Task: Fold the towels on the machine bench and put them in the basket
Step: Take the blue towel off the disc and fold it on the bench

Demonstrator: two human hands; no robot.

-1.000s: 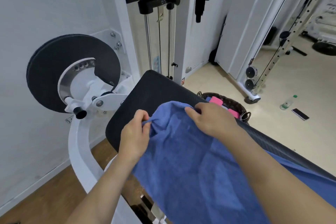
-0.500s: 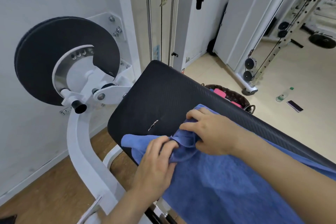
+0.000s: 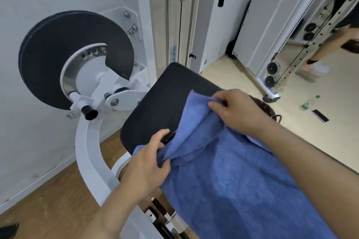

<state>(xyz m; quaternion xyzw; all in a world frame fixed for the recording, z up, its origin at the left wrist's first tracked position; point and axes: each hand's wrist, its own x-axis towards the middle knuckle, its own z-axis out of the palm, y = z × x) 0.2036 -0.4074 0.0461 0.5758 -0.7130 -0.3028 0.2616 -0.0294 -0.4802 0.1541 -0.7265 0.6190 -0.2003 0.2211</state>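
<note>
**Blue towel gathered at its far end, fold not yet made**

From the head camera: the blue towel (image 3: 223, 170) lies spread along the black padded bench (image 3: 165, 99) of the cable machine, its far end lifted and rumpled into a ridge between both hands; the left hand (image 3: 147, 163) has thumb and fingers closed on a bunch of cloth at the towel's near-left edge, low against the pad; the right hand (image 3: 239, 110) pinches the far corner, raised a little off the pad. The dark woven basket (image 3: 269, 109) shows only as a sliver of rim beyond the right wrist, on the floor on the far side of the bench; what it holds I cannot tell from here. A big black disc (image 3: 58, 44) on the machine stands to the left, well apart from the cloth; a water bottle (image 3: 308, 104) and a phone (image 3: 320, 115) lie on the floor further right.

To my eye this is the squaring-up before the first fold. It would go best if each hand worked along to a true corner rather than a bunch; then drew the edge taut so the ridge falls flat; then carried that edge back over the towel's length, corners meeting. The left side overhangs the pad, so the cloth could slide off there if let slack.
</note>
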